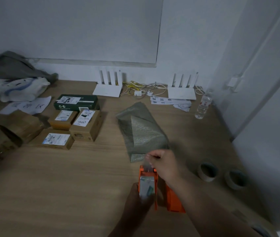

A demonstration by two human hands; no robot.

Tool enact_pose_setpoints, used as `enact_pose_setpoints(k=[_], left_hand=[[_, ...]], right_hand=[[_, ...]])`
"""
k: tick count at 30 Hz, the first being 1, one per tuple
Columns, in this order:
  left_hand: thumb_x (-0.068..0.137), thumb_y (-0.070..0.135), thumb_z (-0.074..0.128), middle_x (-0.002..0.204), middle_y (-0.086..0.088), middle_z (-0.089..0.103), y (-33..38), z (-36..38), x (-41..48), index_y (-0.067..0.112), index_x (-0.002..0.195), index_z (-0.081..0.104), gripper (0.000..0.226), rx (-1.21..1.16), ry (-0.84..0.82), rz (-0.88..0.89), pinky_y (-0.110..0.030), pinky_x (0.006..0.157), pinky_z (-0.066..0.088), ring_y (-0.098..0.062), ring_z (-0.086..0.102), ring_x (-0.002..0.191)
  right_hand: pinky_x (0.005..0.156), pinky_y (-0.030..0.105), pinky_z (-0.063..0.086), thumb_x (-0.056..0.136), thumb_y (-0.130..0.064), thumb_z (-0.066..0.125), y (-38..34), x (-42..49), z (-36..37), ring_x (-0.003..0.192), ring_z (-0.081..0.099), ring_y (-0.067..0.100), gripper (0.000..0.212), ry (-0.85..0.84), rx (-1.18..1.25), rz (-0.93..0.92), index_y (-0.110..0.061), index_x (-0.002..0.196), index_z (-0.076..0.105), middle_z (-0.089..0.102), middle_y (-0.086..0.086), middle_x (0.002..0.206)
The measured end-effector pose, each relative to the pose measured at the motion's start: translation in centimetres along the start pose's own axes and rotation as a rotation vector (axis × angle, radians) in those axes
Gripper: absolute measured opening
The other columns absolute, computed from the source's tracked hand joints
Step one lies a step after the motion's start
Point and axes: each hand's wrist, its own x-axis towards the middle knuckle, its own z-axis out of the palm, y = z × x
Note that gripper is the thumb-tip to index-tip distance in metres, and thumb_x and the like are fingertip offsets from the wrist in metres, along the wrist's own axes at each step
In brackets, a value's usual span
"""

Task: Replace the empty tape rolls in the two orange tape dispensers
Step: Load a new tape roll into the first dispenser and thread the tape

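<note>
An orange tape dispenser [154,175] is held over the table near its front, with a clear tape roll [146,186] seated in it. My left hand [136,200] grips the dispenser and roll from below. My right hand [163,164] pinches the clear tape end just above the dispenser's front. A second orange tape dispenser [174,200] lies on the table right behind, partly hidden by my right forearm. Two empty tape rolls [207,171] [234,180] lie on the table to the right.
A grey bubble-wrap mailer [141,130] lies just beyond my hands. Several cardboard boxes [84,125] sit at the left. Two white routers [107,89] [182,93] stand by the wall with cables. A water bottle [203,105] stands at the right.
</note>
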Motion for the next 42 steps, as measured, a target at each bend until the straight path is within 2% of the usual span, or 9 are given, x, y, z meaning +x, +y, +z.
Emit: enact_pose_setpoints(k=[7,11,14,18,22,26,32,37,42], left_hand=[[0.084,0.030,0.071,0.078,-0.011,0.075,1.4,0.0,0.6,0.017,0.088,0.065,0.015,-0.036,0.081,-0.097,-0.030,0.060,0.060,-0.017,0.073,0.066],[0.068,0.048,0.080,0.085,-0.004,0.075,1.1,-0.2,0.5,0.021,0.092,0.066,0.038,0.083,0.020,-0.047,-0.039,0.072,0.060,-0.014,0.073,0.077],[0.063,0.026,0.085,0.085,0.006,0.075,0.9,0.2,0.3,0.021,0.087,0.067,0.030,0.136,-0.013,0.029,-0.024,0.069,0.056,-0.002,0.071,0.075],[0.058,0.059,0.081,0.096,0.002,0.074,-0.2,1.1,0.4,0.016,0.104,0.067,0.065,0.142,0.030,0.034,-0.026,0.080,0.056,-0.006,0.070,0.090],[0.065,0.031,0.087,0.088,0.000,0.075,1.1,1.3,0.8,0.021,0.094,0.066,0.037,0.130,0.087,-0.029,-0.024,0.076,0.055,-0.004,0.070,0.081],[0.054,0.049,0.085,0.078,-0.001,0.075,1.5,1.0,1.2,0.021,0.088,0.065,0.049,0.153,0.115,-0.148,-0.037,0.070,0.059,-0.012,0.071,0.072],[0.053,0.022,0.091,0.060,0.018,0.072,2.5,1.1,0.2,0.018,0.076,0.065,0.035,0.026,0.141,-0.140,-0.013,0.051,0.050,0.000,0.066,0.055],[0.060,0.012,0.089,0.057,0.032,0.067,3.8,1.4,-1.0,0.025,0.076,0.062,0.035,-0.013,0.178,-0.100,-0.006,0.045,0.043,0.009,0.062,0.051],[0.068,0.014,0.084,0.055,0.019,0.069,5.2,1.5,-1.4,0.016,0.073,0.065,0.020,-0.019,0.212,-0.049,-0.009,0.044,0.044,0.002,0.063,0.047]], right_hand=[[0.056,0.012,0.049,0.086,-0.006,0.068,-1.6,0.6,-0.5,0.053,0.060,-0.004,0.032,0.033,0.085,-0.056,-0.033,0.069,0.070,0.070,-0.019,0.057],[0.065,0.022,0.051,0.084,-0.008,0.070,-1.3,0.9,-0.8,0.055,0.061,-0.005,0.030,0.072,0.089,-0.049,-0.034,0.069,0.070,0.067,-0.014,0.057],[0.069,0.029,0.055,0.084,-0.009,0.071,-1.4,1.2,-1.3,0.058,0.062,-0.002,0.026,0.091,0.071,-0.042,-0.032,0.071,0.072,0.069,-0.011,0.066],[0.073,0.039,0.058,0.084,-0.010,0.071,-1.3,0.8,-1.3,0.064,0.065,0.009,0.029,0.098,0.091,-0.021,-0.035,0.068,0.070,0.071,-0.006,0.068],[0.072,0.036,0.058,0.084,-0.012,0.071,-1.3,0.6,-1.1,0.064,0.065,0.007,0.031,0.118,0.078,-0.039,-0.038,0.066,0.071,0.071,-0.011,0.063],[0.071,0.039,0.060,0.083,-0.016,0.071,-1.7,1.0,-1.8,0.065,0.068,0.010,0.029,0.163,0.077,-0.042,-0.038,0.065,0.073,0.074,-0.008,0.066],[0.067,0.037,0.057,0.082,-0.012,0.071,-2.1,1.9,-2.4,0.062,0.066,0.012,0.029,0.181,0.074,-0.004,-0.033,0.063,0.073,0.073,-0.003,0.066],[0.070,0.032,0.056,0.082,-0.012,0.073,-3.4,2.9,-3.0,0.072,0.069,0.016,0.007,0.147,0.061,0.018,-0.017,0.079,0.077,0.076,0.004,0.078],[0.068,0.034,0.056,0.082,-0.011,0.073,-4.4,3.9,-3.1,0.059,0.062,0.010,0.021,0.124,0.075,0.055,-0.024,0.066,0.071,0.070,-0.001,0.065]])
